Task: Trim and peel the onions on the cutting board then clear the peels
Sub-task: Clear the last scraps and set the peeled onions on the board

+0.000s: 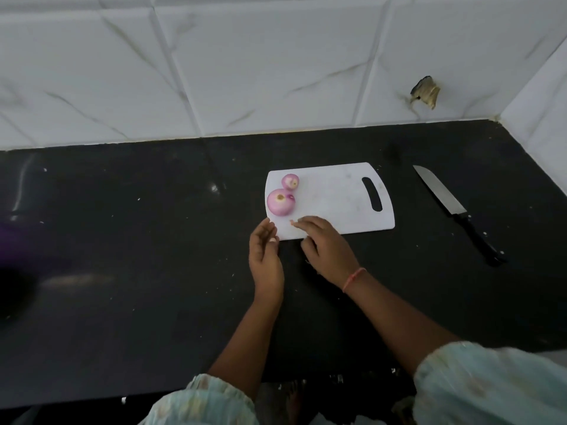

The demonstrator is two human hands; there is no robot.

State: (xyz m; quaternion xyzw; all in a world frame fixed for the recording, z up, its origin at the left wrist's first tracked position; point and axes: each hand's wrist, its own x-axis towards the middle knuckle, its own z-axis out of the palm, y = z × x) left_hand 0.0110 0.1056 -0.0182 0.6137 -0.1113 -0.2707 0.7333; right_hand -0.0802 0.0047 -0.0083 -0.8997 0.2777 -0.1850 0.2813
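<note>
A white cutting board (334,194) lies on the black counter. Two peeled purple onions rest on its left end: a larger onion (279,204) nearer me and a smaller onion (290,181) just behind it, touching or nearly so. My left hand (265,256) is cupped, palm facing right, at the board's near left corner. My right hand (325,246) lies palm down over the board's near edge, fingers curled and pointing left toward the left hand. Whether peels lie between or under the hands cannot be made out.
A knife (454,210) with a black handle lies on the counter (122,240) to the right of the board, blade pointing away. White tiled walls stand behind and to the right. Small pale specks dot the counter.
</note>
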